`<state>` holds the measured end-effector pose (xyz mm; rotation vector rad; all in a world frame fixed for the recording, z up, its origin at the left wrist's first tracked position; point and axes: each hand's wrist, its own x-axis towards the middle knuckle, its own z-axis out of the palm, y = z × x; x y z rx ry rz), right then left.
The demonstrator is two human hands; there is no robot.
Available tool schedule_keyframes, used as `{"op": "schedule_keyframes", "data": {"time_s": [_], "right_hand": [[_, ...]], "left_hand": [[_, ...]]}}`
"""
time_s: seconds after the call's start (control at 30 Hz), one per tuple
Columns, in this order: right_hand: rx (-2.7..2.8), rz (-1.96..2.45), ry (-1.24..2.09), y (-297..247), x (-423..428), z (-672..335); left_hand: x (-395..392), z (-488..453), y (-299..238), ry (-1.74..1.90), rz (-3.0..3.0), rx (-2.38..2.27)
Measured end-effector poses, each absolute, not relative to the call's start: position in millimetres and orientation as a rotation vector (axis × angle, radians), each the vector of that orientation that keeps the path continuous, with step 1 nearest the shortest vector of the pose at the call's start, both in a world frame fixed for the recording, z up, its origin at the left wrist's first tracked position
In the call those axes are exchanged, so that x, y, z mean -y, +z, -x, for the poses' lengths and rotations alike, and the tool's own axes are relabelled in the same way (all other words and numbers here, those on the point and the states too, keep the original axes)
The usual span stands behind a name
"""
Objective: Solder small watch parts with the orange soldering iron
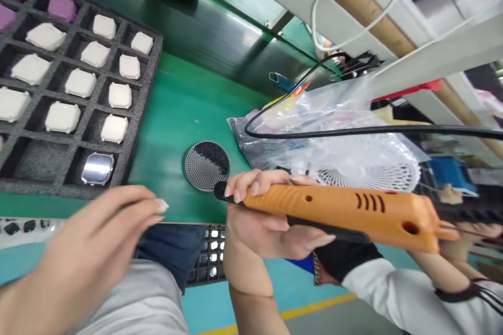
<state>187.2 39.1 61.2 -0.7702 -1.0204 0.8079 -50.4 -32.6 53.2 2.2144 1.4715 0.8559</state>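
Note:
My right hand is wrapped round an orange electric screwdriver, held level with its thin end pointing right. The thumb lies along the black lever on its side. My left hand is blurred, its fingers pressed together over the bench's front edge; anything between the fingertips cannot be made out. Between and beyond my hands sits a round grey dish with small black screws in part of it. Nearest my left hand is a smartwatch with a shiny dark face, lying in a compartment of the foam tray.
Several white watch cases and purple ones fill other tray compartments. Clear plastic bags lie on the green bench, crossed by a black cable. At the right are another person's sleeves.

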Motion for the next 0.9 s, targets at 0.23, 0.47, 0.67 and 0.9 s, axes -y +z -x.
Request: {"op": "schedule_keyframes", "data": {"time_s": [0.23, 0.47, 0.67, 0.9], "right_hand": [[1.013, 0.836, 0.899, 55.2, -32.8, -178.9], [0.966, 0.930, 0.921, 55.9, -29.4, -180.7], [1.021, 0.938, 0.895, 55.1, -31.9, -182.9], [0.993, 0.934, 0.878, 58.9, -32.4, -179.1]], "left_hand": [[12.3, 3.1, 6.4, 0.799, -2.320, -1.307], [17.2, 5.5, 6.2, 0.751, -2.334, -1.379], [14.0, 1.5, 3.0, 0.809, -2.330, -1.369], [12.3, 1.1, 4.9, 0.837, -2.331, -1.356]]}}
